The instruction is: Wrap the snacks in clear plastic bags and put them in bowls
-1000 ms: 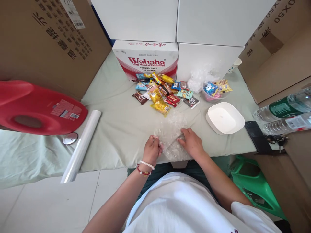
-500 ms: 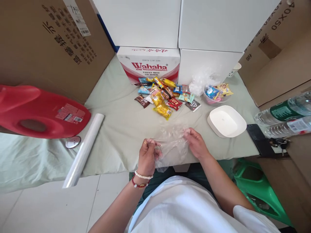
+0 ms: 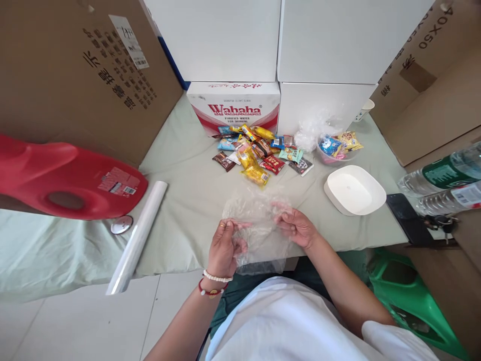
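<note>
Crinkled thin clear plastic bag (image 3: 260,238) lies left of shallow white squarish plastic dish (image 3: 355,189), nearer person; left hand (image 3: 223,245) pinches its left side, right hand (image 3: 296,228) grips its right, hands apart, likely to keep limp film spread; multicoloured plastic-wrapped snacks (image 3: 259,149) heaped left of dish, farther back, presumably leaving hands room

"Wahaha" — red-white box (image 3: 235,113), "40X50" — right brown carton (image 3: 456,85)

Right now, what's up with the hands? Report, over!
Left hand, right hand: both gripping clear plastic. Plastic crumpled, spread between them. Snack pile beyond, not between them.
</note>
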`<move>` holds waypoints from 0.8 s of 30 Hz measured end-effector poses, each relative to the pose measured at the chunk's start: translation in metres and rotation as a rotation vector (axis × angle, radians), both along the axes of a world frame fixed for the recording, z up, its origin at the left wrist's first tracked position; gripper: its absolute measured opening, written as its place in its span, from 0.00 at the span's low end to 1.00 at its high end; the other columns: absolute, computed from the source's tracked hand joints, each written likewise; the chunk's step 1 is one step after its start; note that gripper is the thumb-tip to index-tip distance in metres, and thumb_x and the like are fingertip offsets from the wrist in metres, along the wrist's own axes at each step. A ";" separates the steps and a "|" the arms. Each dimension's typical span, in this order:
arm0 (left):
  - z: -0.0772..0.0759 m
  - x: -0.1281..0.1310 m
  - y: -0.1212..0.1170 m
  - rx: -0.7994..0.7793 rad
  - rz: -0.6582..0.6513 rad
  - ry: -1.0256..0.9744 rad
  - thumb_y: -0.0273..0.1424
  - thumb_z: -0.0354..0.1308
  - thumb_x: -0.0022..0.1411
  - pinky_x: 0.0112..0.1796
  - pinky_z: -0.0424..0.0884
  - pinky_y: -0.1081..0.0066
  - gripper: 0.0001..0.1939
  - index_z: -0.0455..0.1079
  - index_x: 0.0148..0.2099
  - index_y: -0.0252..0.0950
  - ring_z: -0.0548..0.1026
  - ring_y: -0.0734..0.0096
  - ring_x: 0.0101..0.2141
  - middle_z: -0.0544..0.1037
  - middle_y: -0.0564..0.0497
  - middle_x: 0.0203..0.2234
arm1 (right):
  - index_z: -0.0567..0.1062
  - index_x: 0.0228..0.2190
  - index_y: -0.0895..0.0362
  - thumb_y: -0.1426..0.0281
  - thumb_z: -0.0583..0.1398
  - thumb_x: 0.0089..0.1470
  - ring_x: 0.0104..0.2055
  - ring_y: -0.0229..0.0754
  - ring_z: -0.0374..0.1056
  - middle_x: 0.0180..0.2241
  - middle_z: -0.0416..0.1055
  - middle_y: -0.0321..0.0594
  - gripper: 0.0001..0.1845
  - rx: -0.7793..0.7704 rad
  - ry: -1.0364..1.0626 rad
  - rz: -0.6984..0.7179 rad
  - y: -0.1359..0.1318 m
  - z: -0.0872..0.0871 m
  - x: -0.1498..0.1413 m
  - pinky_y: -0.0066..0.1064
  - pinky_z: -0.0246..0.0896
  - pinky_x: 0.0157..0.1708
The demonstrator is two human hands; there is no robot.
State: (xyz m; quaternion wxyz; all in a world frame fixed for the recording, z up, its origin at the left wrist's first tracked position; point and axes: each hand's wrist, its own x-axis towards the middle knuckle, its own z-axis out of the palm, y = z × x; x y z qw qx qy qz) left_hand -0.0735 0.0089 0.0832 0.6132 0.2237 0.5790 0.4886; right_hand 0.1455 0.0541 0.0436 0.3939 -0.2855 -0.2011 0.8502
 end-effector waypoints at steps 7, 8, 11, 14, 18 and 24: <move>-0.026 -0.014 0.003 -0.074 0.038 0.149 0.49 0.57 0.59 0.16 0.52 0.78 0.19 0.58 0.39 0.41 0.67 0.79 0.14 0.80 0.53 0.32 | 0.77 0.42 0.54 0.68 0.79 0.35 0.22 0.28 0.52 0.25 0.63 0.28 0.31 -0.032 -0.280 -0.208 0.014 0.001 0.026 0.22 0.47 0.20; -0.030 -0.017 0.002 -0.063 0.049 0.207 0.49 0.57 0.60 0.17 0.54 0.77 0.19 0.59 0.40 0.41 0.68 0.79 0.16 0.80 0.52 0.33 | 0.77 0.42 0.54 0.67 0.79 0.34 0.23 0.29 0.53 0.26 0.63 0.28 0.31 -0.023 -0.318 -0.245 0.016 0.000 0.028 0.22 0.47 0.20; -0.036 -0.029 -0.004 0.051 0.129 0.626 0.46 0.62 0.57 0.27 0.71 0.69 0.22 0.62 0.47 0.39 0.78 0.66 0.31 0.78 0.44 0.42 | 0.75 0.42 0.53 0.63 0.78 0.33 0.23 0.29 0.52 0.26 0.61 0.27 0.33 0.030 -0.451 -0.317 0.020 -0.003 0.030 0.23 0.41 0.19; -0.032 -0.035 -0.009 0.421 0.147 1.245 0.37 0.65 0.57 0.53 0.72 0.49 0.25 0.67 0.54 0.35 0.72 0.47 0.58 0.74 0.34 0.54 | 0.73 0.42 0.53 0.61 0.77 0.35 0.22 0.29 0.50 0.25 0.59 0.26 0.32 0.090 -0.597 -0.322 0.025 -0.008 0.026 0.24 0.40 0.19; -0.022 -0.029 0.002 0.818 -0.317 1.595 0.24 0.56 0.64 0.68 0.49 0.42 0.18 0.74 0.54 0.46 0.61 0.52 0.68 0.76 0.45 0.59 | 0.72 0.43 0.52 0.59 0.72 0.38 0.23 0.32 0.53 0.27 0.60 0.26 0.30 0.176 -0.763 -0.276 0.032 -0.012 0.018 0.26 0.45 0.21; -0.037 -0.028 0.037 0.422 -0.623 1.432 0.34 0.50 0.68 0.50 0.72 0.57 0.16 0.77 0.48 0.39 0.79 0.54 0.46 0.83 0.42 0.42 | 0.71 0.46 0.52 0.59 0.70 0.41 0.28 0.35 0.57 0.30 0.64 0.29 0.30 0.278 -0.917 -0.251 0.034 -0.011 0.028 0.28 0.52 0.26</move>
